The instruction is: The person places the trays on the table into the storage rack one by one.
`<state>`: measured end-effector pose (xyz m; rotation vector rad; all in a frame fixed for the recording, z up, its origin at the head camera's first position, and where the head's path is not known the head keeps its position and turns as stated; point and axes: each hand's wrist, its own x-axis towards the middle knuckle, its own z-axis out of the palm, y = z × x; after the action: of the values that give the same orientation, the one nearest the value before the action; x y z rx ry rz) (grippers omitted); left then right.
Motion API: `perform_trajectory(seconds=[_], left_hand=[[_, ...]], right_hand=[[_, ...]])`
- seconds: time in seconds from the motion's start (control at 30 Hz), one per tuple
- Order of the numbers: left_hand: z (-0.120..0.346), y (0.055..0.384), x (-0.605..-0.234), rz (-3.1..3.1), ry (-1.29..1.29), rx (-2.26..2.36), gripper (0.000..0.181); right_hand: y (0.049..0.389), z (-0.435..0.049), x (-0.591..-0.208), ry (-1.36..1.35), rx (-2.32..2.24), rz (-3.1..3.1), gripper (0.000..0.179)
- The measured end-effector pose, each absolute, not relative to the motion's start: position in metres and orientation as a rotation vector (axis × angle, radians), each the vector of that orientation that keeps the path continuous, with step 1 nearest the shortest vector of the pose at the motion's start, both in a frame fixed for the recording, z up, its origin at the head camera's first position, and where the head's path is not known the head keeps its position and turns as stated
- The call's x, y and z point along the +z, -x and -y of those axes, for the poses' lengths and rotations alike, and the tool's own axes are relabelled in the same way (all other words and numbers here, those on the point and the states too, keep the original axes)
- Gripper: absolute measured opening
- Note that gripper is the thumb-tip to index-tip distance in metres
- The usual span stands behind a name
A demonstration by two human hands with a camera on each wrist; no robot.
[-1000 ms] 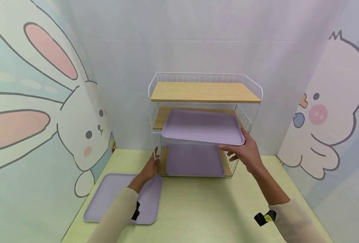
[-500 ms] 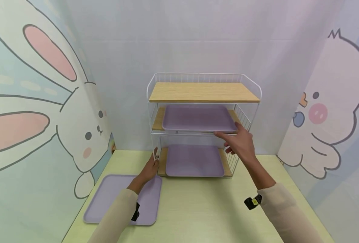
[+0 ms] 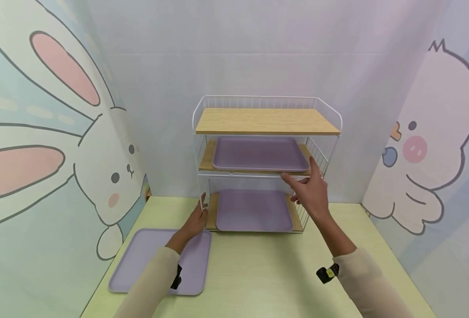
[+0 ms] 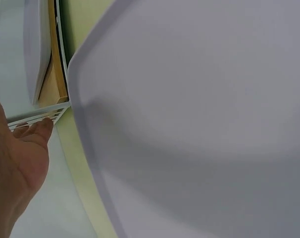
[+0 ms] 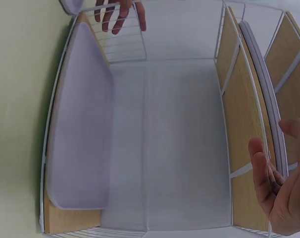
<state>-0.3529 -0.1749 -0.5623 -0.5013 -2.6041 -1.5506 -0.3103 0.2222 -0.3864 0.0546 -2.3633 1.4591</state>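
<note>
A white wire rack (image 3: pixel 268 176) with wooden shelves stands at the back of the table. On its middle shelf lies a lilac tray (image 3: pixel 260 153), and a second lilac tray (image 3: pixel 254 210) lies on the bottom shelf. My right hand (image 3: pixel 313 190) is at the front right corner of the middle tray, thumb and index finger spread apart. In the right wrist view its fingers (image 5: pixel 260 161) are close by the shelf's front edge. My left hand (image 3: pixel 196 219) grips the rack's left wire side low down, with fingertips (image 5: pixel 118 22) poking through the wires.
A third lilac tray (image 3: pixel 194 269) lies on the table at the left, partly under my left forearm. The rack's top shelf (image 3: pixel 268 120) is bare wood with a wire rail. Printed fabric walls (image 3: pixel 115 176) stand left, right and behind.
The middle tray has gone from tilted and held in front to flat on the middle shelf. My right hand has moved left and loosened from it. The left hand keeps its place.
</note>
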Motion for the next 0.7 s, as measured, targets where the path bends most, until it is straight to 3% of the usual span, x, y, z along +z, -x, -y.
perform_trajectory(seconds=[0.27, 0.5, 0.57, 0.7], left_hand=[[0.189, 0.356, -0.55, 2.843, 0.552, -1.22, 0.073], [0.212, 0.355, -0.53, 2.996, 0.665, -0.834, 0.072], [0.216, 0.356, -0.527, 2.977, 0.757, -0.784, 0.068], [0.223, 0.356, -0.523, 2.937, 0.923, -0.735, 0.06]], right_hand=[[0.275, -0.21, -0.436, -0.183, 1.274, 2.339, 0.079], [0.259, -0.192, -0.5, -0.677, 1.181, 2.575, 0.026], [0.255, -0.185, -0.52, -0.859, 1.169, 2.646, 0.022], [0.247, -0.168, -0.555, -1.153, 1.153, 2.777, 0.036]])
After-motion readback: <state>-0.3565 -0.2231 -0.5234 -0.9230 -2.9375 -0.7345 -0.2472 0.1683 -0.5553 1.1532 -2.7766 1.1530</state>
